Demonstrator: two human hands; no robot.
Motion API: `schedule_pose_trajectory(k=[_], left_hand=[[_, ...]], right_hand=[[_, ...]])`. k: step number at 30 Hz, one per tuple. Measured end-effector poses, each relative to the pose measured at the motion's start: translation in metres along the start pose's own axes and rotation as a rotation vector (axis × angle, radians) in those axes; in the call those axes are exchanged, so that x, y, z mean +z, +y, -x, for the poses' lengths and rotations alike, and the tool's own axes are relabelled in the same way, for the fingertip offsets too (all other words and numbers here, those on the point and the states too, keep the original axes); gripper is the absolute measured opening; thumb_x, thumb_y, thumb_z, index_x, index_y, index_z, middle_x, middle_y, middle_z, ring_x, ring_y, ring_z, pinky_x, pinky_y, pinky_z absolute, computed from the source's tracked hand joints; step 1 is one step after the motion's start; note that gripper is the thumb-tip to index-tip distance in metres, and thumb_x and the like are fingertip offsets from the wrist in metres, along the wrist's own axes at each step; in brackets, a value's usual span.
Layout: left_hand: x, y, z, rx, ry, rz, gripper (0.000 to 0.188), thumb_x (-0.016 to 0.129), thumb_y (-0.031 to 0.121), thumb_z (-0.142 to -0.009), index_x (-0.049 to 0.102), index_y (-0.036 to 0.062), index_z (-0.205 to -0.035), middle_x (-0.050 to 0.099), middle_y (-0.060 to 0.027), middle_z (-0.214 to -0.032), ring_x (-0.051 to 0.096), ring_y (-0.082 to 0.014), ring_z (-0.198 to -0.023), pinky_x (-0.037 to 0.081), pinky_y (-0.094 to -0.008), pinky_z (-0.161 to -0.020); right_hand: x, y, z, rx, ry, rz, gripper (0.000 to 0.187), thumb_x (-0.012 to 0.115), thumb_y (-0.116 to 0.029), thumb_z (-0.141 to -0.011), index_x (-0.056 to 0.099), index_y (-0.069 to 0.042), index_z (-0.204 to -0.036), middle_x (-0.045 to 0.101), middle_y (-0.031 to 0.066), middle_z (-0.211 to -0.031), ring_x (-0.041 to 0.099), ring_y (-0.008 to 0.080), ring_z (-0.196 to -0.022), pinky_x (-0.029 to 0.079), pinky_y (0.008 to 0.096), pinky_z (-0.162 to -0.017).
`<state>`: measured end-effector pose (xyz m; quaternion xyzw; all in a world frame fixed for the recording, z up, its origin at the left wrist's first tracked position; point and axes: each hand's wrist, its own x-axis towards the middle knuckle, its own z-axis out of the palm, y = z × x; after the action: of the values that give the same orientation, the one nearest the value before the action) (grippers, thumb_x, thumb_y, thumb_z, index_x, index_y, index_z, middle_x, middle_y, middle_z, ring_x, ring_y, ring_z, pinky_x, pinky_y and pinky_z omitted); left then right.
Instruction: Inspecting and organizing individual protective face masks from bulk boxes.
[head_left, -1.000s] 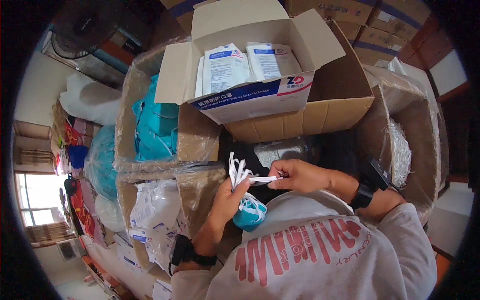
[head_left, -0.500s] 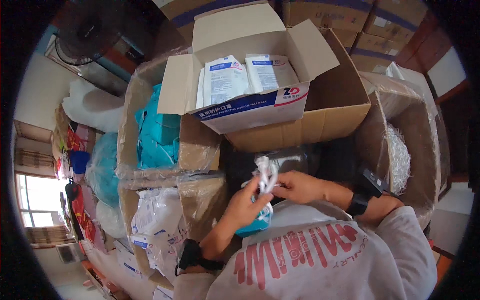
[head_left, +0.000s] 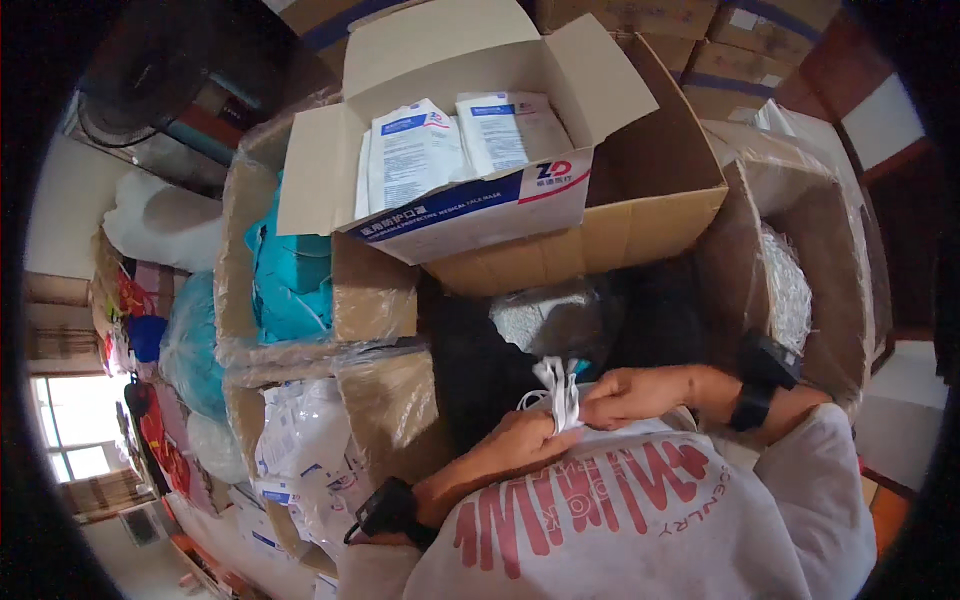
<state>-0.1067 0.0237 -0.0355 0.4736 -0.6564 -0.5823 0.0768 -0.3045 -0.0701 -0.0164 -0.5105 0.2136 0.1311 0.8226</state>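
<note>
Close in front of my chest, a bunch of white elastic straps (head_left: 562,392) stands up between my hands, with a small bit of teal material (head_left: 579,367) beside its top. My left hand (head_left: 522,440) is closed around the lower part of the bunch. From the other side my right hand (head_left: 628,396) pinches it, fingers curled and touching the straps. Just beyond the hands lies a clear plastic bag (head_left: 545,318) with whitish contents, low between my dark-clothed legs.
An open white carton (head_left: 470,225) of white packets (head_left: 412,155) rests on a brown box (head_left: 590,250) ahead. To the left, one plastic-lined box holds teal items (head_left: 290,275), another white packets (head_left: 305,430). White strands (head_left: 785,290) fill a box at right.
Both hands have shifted right and slightly nearer my chest with the straps. The teal piece that hung below my left hand no longer shows there; the plastic bag is more exposed.
</note>
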Motion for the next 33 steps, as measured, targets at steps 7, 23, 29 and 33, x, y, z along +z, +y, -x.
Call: schedule_pose_trajectory(k=[7, 23, 29, 33], left_hand=[[0.011, 0.013, -0.007, 0.163, -0.146, 0.111, 0.030, 0.048, 0.028, -0.088, 0.059, 0.0028, -0.099, 0.062, -0.0141, -0.081, 0.060, -0.0228, -0.075, 0.044, -0.0329, -0.069], [0.007, 0.002, -0.007, 0.003, 0.056, 0.828, 0.029, 0.044, 0.022, -0.091, 0.057, 0.0035, -0.109, 0.061, -0.0041, -0.085, 0.056, -0.0087, -0.080, 0.043, -0.0257, -0.069], [0.012, 0.009, -0.007, 0.031, 0.299, 0.345, 0.032, 0.049, 0.028, -0.087, 0.055, 0.0071, -0.111, 0.060, -0.0192, -0.086, 0.060, -0.0312, -0.083, 0.044, -0.0348, -0.072], [0.002, 0.022, -0.012, -0.044, 0.030, 0.061, 0.031, 0.052, 0.033, -0.084, 0.059, 0.0062, -0.098, 0.060, -0.0190, -0.087, 0.058, -0.0346, -0.085, 0.045, -0.0377, -0.072]], right_hand=[[-0.023, 0.028, 0.066, 0.182, -0.253, 0.053, 0.027, 0.042, -0.023, -0.092, 0.053, 0.000, -0.088, 0.045, -0.0071, -0.072, 0.039, 0.0030, -0.067, 0.037, 0.0212, -0.057], [-0.019, 0.036, 0.045, 0.074, -0.013, -0.077, 0.031, 0.046, -0.029, -0.091, 0.056, -0.002, -0.079, 0.052, 0.0010, -0.068, 0.046, 0.0067, -0.064, 0.039, 0.0259, -0.056], [0.006, -0.003, 0.018, -0.046, 0.184, 0.543, 0.033, 0.044, -0.032, -0.090, 0.055, -0.002, -0.085, 0.057, 0.0115, -0.071, 0.050, 0.0157, -0.062, 0.042, 0.0335, -0.061], [0.007, 0.007, 0.029, -0.040, 0.231, 0.378, 0.034, 0.044, -0.032, -0.090, 0.056, -0.002, -0.082, 0.056, 0.0070, -0.070, 0.049, 0.0128, -0.065, 0.042, 0.0303, -0.062]])
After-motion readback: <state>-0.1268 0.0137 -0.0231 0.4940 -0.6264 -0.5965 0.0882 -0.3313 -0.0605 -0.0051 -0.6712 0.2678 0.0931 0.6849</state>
